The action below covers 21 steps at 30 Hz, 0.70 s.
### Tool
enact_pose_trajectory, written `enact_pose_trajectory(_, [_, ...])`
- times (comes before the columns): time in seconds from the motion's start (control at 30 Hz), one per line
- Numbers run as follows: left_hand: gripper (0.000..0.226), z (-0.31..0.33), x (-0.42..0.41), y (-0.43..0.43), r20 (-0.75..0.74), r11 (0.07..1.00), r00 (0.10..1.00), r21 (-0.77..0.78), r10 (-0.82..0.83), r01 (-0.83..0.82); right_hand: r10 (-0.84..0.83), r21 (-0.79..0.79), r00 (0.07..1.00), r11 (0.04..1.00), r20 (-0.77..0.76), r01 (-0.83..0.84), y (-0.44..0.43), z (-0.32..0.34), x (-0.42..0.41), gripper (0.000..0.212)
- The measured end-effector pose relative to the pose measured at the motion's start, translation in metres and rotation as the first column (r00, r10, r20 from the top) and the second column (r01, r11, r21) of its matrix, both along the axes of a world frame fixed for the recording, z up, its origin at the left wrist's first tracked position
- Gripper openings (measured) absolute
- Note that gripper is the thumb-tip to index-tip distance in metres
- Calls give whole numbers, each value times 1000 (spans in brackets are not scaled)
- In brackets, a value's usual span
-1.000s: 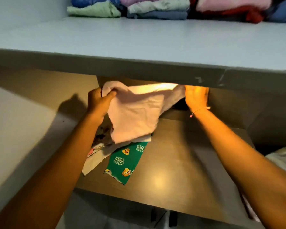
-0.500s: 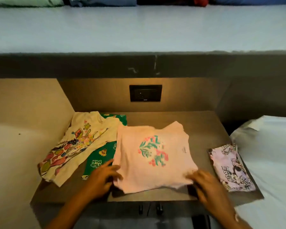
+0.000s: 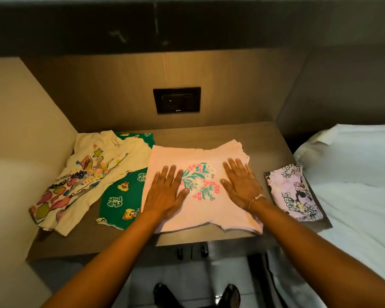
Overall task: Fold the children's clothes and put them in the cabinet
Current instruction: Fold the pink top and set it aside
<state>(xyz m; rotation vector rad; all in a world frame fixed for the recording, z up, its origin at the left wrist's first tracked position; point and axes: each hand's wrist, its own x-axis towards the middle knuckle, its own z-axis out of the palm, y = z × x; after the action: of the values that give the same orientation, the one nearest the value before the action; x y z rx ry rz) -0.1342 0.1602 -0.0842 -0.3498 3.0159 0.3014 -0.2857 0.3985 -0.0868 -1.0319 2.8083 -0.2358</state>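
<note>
- Pink shirt (image 3: 200,196), edge-held half a second ago, now flat mid-desk, just right of green shorts (image 3: 120,196).
- Left hand (image 3: 164,192), right hand (image 3: 242,185) open-palmed, smoothing, gripping nothing.
- Folding likely next.

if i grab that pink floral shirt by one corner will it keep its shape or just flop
Probably flop: the pink floral shirt is thin cloth lying flat on the wooden shelf, its hem already rippled. It looks light, so it should lift easily. The left hand and right hand press it flat, which suggests it wrinkles readily.
</note>
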Motion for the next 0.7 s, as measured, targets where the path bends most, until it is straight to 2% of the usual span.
enact_pose_trajectory(0.1, [76, 7, -2, 1, 6, 998, 999, 35, -49, 49, 11, -31, 1000, 999, -8, -11, -1, 9, 3, 64])
enact_pose_trajectory(0.2, [69, 25, 28, -8, -133, 990, 987, 99, -89, 102, 57, -171, 996, 983, -63, -67, 25, 20, 38, 56])
enact_pose_trajectory(0.27, [58, 32, 65, -18, -225, 985, 961, 34, -158, 170, 130, -254, 990, 957, -49, -138, 57, 22, 72, 44])
enact_pose_trajectory(0.3, [55, 32, 84, -23, -222, 976, 952, -8, -212, 216, 148, -271, 988, 950, -50, -156, 73, 20, 88, 39])
enact_pose_trajectory(0.43, [54, 24, 131, -37, -125, 945, 936, -53, -328, 324, 160, -179, 985, 969, -60, -169, 106, 14, 114, 38])
enact_pose_trajectory(0.57, [45, 24, 134, -43, -183, 913, 894, -61, -408, 404, 193, -221, 969, 949, -152, -224, 109, 16, 114, 29])
enact_pose_trajectory(0.7, [27, 17, 144, -36, -269, 884, 842, -154, -467, 441, 157, -263, 965, 942, -210, -211, 121, 14, 126, 21])
